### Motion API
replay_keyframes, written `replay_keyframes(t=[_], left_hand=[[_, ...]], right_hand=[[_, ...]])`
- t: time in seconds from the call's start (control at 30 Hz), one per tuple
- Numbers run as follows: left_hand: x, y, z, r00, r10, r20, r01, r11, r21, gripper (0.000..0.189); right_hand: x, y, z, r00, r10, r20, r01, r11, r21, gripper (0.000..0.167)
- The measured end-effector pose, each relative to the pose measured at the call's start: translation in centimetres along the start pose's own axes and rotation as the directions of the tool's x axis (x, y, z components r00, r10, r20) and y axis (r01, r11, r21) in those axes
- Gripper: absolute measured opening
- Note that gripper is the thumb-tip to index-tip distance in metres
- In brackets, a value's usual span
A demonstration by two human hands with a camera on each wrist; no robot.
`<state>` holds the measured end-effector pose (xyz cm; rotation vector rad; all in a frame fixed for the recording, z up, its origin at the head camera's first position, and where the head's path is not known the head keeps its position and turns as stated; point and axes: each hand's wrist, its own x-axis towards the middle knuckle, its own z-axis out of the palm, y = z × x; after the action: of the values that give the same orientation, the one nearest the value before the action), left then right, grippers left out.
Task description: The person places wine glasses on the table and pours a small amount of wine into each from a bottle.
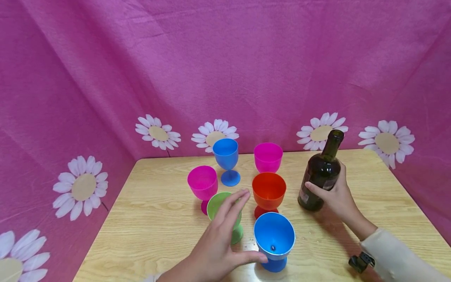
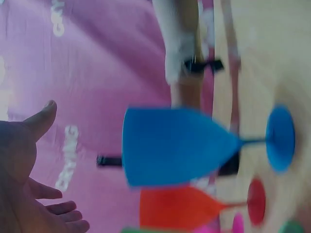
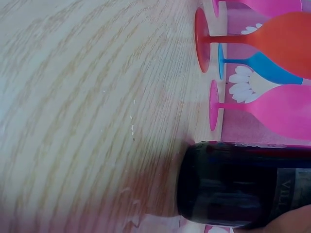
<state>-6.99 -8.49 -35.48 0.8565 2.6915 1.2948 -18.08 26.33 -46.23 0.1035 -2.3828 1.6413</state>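
Note:
My right hand (image 1: 336, 196) grips a dark green wine bottle (image 1: 318, 176) round its body, the neck leaning slightly right. In the right wrist view the bottle (image 3: 233, 184) shows its base close to the tabletop. My left hand (image 1: 222, 239) is spread beside the near blue goblet (image 1: 275, 235), its thumb overlapping the goblet's lower side. Seen from the left wrist, that hand (image 2: 29, 179) has its fingers extended and apart from the blue goblet (image 2: 170, 148). A small dark spot of liquid lies inside this goblet. A green goblet (image 1: 237, 234) is partly hidden behind the left fingers.
A red-orange goblet (image 1: 269, 190) stands just behind the near blue one. Farther back are a pink goblet (image 1: 202, 182), another blue goblet (image 1: 225, 154) and a second pink goblet (image 1: 268, 156). A pink cloth (image 1: 246, 70) with daisies hangs around the wooden table (image 1: 141, 235).

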Motion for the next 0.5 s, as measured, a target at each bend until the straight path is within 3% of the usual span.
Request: replay_keyframes(t=[0.1, 0.2, 0.5], left_hand=[[0.5, 0.9, 1.1, 0.992, -0.037, 0.121, 0.04, 0.999, -0.016, 0.107], [1.1, 1.1, 2.2, 0.977, -0.097, 0.191, 0.101, 0.995, -0.01, 0.108], [2.6, 0.4, 4.6, 0.95, -0.205, 0.236, 0.21, 0.978, 0.005, 0.107]], right_hand=[[0.0, 0.1, 0.0, 1.0, -0.003, -0.007, 0.003, 1.0, 0.0, 0.105], [0.0, 0.2, -0.1, 1.0, 0.003, -0.003, -0.003, 1.0, 0.008, 0.106], [-0.1, 0.0, 0.0, 1.0, 0.007, -0.007, -0.007, 1.0, 0.018, 0.106]])
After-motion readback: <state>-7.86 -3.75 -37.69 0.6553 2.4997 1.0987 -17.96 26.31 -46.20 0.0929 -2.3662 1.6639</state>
